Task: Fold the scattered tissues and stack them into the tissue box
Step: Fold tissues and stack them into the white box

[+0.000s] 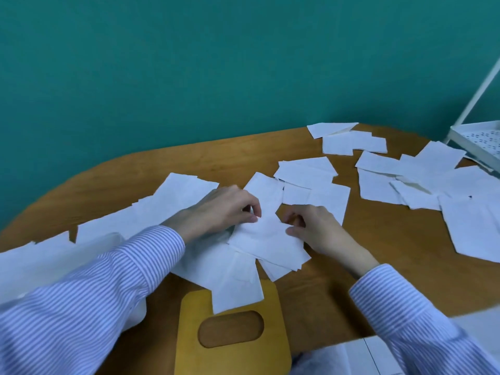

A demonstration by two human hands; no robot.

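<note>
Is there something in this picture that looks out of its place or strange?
Yes. The yellow lid with an oval slot lies flat on the table, off its box, and one tissue droops across its far edge. Both hands pinch another tissue.

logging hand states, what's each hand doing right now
Left hand: closed, pinching the left edge of the tissue in front of the person.
Right hand: closed, pinching the same tissue's right edge.
</note>
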